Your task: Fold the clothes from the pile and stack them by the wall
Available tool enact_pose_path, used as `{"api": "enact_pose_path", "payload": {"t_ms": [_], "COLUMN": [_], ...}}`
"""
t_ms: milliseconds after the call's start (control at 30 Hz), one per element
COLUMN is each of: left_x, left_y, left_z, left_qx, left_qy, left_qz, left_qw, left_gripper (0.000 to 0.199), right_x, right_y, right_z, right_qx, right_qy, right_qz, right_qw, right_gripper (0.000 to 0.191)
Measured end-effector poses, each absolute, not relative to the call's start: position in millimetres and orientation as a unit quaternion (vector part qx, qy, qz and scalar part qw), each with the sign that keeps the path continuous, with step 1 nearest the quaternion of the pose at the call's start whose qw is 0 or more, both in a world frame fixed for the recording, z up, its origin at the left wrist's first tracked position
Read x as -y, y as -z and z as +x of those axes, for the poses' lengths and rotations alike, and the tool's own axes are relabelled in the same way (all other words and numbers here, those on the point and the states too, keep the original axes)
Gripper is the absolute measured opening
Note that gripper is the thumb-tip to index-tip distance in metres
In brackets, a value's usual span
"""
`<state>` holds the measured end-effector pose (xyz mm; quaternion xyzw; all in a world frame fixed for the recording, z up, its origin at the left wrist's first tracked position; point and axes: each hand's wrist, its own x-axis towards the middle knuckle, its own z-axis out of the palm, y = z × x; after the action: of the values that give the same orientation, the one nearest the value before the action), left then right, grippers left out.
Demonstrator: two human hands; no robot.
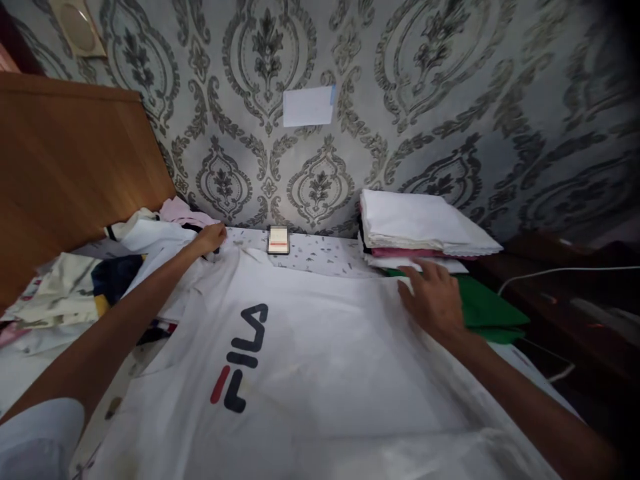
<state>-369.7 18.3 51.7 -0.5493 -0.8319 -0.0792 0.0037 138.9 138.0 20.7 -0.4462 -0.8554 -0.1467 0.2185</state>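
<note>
A white T-shirt [345, 347] with a dark blue and red FILA print lies spread out sideways in front of me, with some creases. At its far left corner my left hand [214, 238] is closed, apparently around the shirt's fabric; the fingertips are partly hidden. My right hand [434, 300] rests on the far right corner of the shirt, fingers apart and slightly bent, thumb toward the cloth. Just beyond that hand sits a stack of folded white clothes [410, 220], with pink and black layers, above a folded green cloth [493, 307].
Loose clothes [70, 287] lie heaped at the left, beside a wooden panel [75, 147]. A small lit phone-like screen [279, 240] stands on the patterned sheet [325, 253] near the wall. White paper [308, 107] hangs on the wallpaper. A white cable [565, 270] runs along the right.
</note>
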Motion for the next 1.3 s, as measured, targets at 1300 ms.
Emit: {"api": "enact_pose_path", "payload": {"t_ms": [1300], "left_x": [9.6], "left_y": [24.1], "left_z": [-323.8], "left_qx": [0.807], "left_qy": [0.030], "left_qz": [-0.589], "left_qw": [0.015], "left_gripper": [0.047], "right_x": [-81.9], "right_y": [13.4], "right_z": [-154.6], "right_qx": [0.881], "right_qy": [-0.135], "right_qz": [-0.420], "right_qw": [0.173], "right_gripper": [0.033]}}
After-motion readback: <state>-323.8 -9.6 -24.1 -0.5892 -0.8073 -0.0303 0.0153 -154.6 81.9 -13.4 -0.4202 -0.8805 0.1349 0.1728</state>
